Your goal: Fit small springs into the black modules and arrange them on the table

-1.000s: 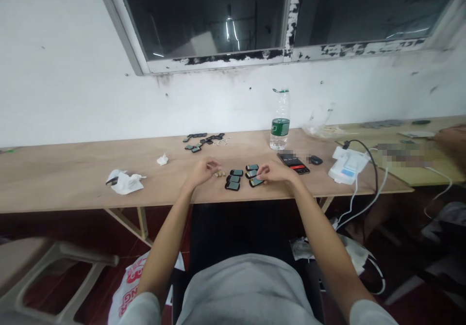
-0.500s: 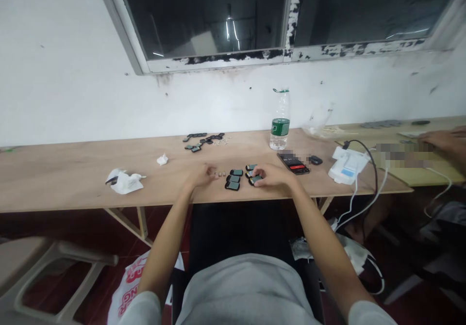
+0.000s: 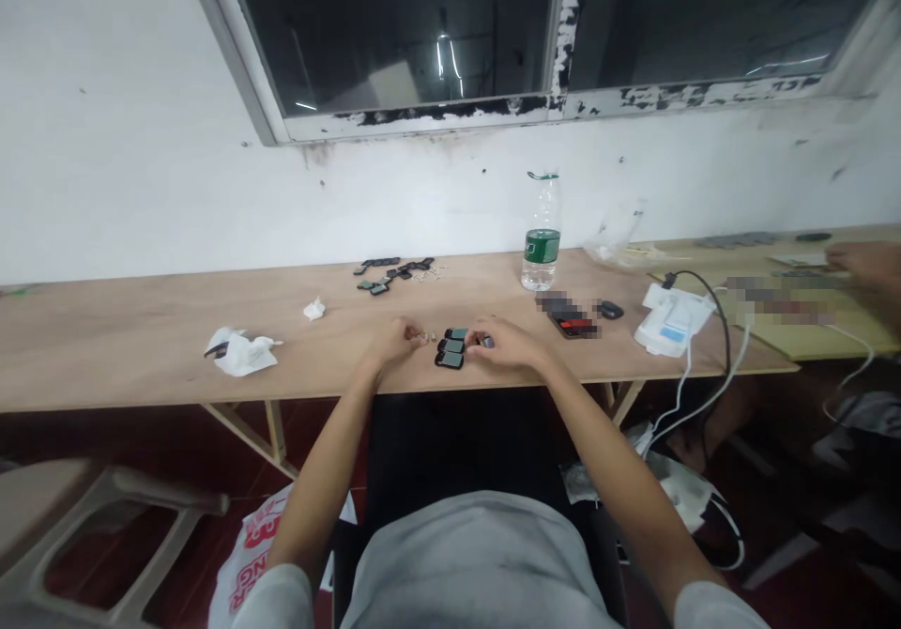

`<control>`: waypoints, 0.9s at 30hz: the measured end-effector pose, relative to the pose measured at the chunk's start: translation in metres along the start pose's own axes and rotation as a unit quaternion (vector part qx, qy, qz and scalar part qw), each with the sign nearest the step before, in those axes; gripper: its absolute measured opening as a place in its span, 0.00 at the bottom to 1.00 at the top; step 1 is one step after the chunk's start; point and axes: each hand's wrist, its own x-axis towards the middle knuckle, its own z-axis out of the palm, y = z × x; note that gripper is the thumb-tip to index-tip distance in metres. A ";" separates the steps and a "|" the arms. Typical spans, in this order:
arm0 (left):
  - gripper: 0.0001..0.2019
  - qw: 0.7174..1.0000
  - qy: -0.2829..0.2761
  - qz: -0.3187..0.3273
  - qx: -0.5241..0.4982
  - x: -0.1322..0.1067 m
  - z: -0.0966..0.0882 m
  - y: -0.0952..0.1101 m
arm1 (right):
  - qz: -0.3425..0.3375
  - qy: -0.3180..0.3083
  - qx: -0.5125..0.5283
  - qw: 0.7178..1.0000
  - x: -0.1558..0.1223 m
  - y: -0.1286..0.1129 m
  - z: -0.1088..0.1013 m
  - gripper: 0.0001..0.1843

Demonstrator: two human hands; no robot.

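Observation:
On the plywood table (image 3: 338,357), two small black devices with teal screens (image 3: 450,345) lie in a short stack-like row between my hands. My left hand (image 3: 394,340) has its fingertips pinched together beside tiny gold parts (image 3: 426,336). My right hand (image 3: 503,345) rests just right of the devices, a dark piece (image 3: 485,341) showing at its fingertips. The other devices on that side are hidden beneath this hand.
Farther back lie several small black pieces (image 3: 394,272). A water bottle (image 3: 542,235), a blurred phone (image 3: 567,317), a white charger (image 3: 672,321) with cables and tissue (image 3: 239,352) stand around. A co-worker's hand (image 3: 862,265) works at the right.
My right hand has slid left and now covers the right-hand devices. My left hand has moved slightly right toward the gold parts. The co-worker's hand has shifted.

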 end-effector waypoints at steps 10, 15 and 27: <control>0.17 0.999 -0.018 -0.001 0.049 0.003 0.007 0.003 | -0.102 -0.075 -0.033 0.991 0.009 -0.024 0.035 0.08; 0.16 0.998 -0.010 0.010 0.053 0.004 0.009 0.003 | -0.103 -0.068 -0.039 0.992 0.009 -0.022 0.033 0.07; 0.15 0.999 -0.013 0.006 0.041 0.005 0.004 -0.002 | 0.012 -0.040 -0.052 0.998 0.004 -0.025 0.019 0.10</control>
